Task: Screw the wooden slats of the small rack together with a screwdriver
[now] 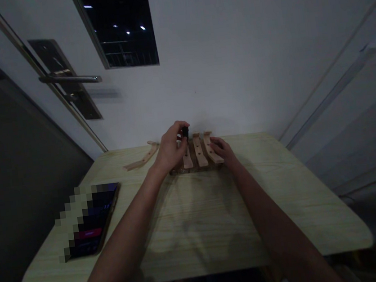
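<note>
A small rack of curved wooden slats lies at the far middle of the pale wooden table. My left hand is closed in a pinch on a small black tool, held upright over the leftmost slat. My right hand rests on the right end of the slats, its fingers pressing on the rightmost slat. Two loose curved slats lie on the table to the left of the rack.
A dark phone with a lit screen lies near the table's left edge. The table stands against a white wall, with a door and its metal handle at the far left. A dark window is above.
</note>
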`<action>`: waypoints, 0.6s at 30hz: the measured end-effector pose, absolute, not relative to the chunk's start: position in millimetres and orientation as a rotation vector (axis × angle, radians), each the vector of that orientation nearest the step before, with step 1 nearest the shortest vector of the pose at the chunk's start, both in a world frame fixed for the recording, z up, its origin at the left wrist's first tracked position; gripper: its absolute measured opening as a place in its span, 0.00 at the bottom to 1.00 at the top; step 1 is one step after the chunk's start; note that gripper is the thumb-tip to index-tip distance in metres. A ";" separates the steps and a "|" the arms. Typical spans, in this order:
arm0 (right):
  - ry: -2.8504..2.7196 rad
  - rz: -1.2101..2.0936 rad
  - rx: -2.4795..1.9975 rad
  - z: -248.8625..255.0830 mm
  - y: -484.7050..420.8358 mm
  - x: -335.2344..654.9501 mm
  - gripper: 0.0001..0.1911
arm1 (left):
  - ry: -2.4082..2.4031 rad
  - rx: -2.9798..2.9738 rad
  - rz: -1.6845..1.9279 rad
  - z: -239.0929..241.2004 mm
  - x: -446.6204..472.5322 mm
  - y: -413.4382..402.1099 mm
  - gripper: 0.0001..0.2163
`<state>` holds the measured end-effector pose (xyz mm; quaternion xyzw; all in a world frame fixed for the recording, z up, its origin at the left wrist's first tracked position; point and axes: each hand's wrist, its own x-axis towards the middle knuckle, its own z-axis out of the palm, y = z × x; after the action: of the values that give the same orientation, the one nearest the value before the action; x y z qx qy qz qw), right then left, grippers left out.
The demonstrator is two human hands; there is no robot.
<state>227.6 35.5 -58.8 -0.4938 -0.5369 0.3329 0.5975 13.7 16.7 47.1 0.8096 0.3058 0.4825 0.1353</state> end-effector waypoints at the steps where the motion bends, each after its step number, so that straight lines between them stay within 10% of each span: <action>1: -1.241 0.770 -1.148 -58.6 35.4 227.7 0.25 | 0.875 2.354 1.395 46.9 13.5 16.7 0.17; 18: -1.229 0.816 -1.146 -54.6 32.3 227.0 0.25 | 0.869 2.332 1.407 43.7 14.3 17.2 0.15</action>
<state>227.0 32.3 -54.6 -0.4934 -0.5291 0.3511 0.5945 14.3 17.2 43.7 0.8076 0.3010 0.4873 0.1409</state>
